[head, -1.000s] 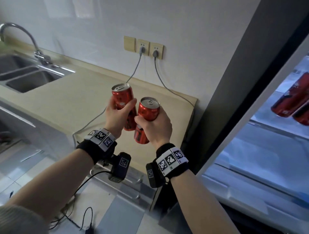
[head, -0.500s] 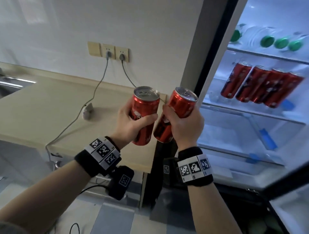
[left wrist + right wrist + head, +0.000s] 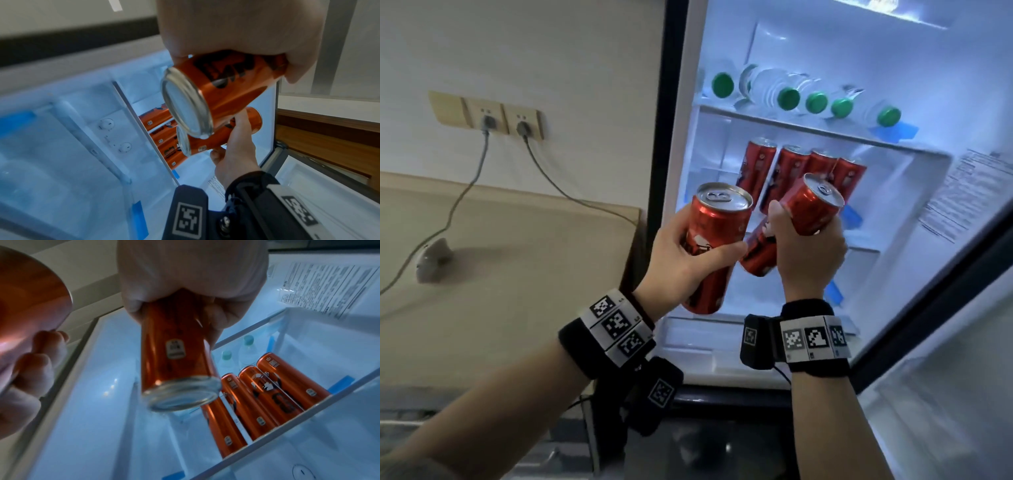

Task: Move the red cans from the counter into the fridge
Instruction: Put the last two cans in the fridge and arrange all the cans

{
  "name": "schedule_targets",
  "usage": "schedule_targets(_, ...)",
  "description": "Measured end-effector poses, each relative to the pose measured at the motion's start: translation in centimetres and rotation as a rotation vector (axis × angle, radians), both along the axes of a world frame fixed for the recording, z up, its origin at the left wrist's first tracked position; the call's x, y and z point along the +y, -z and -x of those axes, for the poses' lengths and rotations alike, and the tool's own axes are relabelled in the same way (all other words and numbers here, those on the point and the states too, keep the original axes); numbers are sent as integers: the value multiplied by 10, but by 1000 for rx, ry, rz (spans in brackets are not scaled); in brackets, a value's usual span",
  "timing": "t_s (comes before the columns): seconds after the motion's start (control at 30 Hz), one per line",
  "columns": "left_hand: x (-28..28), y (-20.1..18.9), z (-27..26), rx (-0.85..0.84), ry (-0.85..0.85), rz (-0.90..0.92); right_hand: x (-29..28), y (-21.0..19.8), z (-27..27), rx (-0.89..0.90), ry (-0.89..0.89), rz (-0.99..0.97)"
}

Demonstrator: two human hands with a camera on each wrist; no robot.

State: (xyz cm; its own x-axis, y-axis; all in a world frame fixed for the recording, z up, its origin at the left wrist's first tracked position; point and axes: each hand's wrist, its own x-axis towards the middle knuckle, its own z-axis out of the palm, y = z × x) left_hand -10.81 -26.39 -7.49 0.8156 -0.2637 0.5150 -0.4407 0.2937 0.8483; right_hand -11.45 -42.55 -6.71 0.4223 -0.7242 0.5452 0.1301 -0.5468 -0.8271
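left hand [image 3: 685, 257]: its grip is wrapping round the left red can [image 3: 717, 240], thumb across the front, holding it nearly upright in front of the open fridge [image 3: 756, 346].
right hand [image 3: 810, 253]: its grip is closing round the right red can [image 3: 808, 209], which is tilting, top toward the shelves.
two held cans: sitting just beside each other — neither is resting on a shelf.
middle shelf [image 3: 866, 247]: four red cans [image 3: 804, 171] are standing in a row behind the hands.
top shelf: clear bottles with green caps [image 3: 787, 98] are lying down.
counter [image 3: 517, 260]: lying left of the fridge — two grey cables [image 3: 476, 178] are running across it from wall sockets [image 3: 503, 118].
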Motion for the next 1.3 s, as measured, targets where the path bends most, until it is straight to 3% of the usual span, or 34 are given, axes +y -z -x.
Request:
schedule_targets(0.23,-88,-5,-27,-2,-48,56,-91,-10,-40,-31,3,45)
schedule_targets(0.5,-136,-10,-57,41,-127,78,-158,-11,-84,167,-88,37)
schedule_targets(0.97,-136,-21,-100,39,-158,46,-167,-1,-128,365,-79,33)
schedule_targets(1.3,-139,-28,-116,63,-186,-23,-160,3,-131,431,46,176)
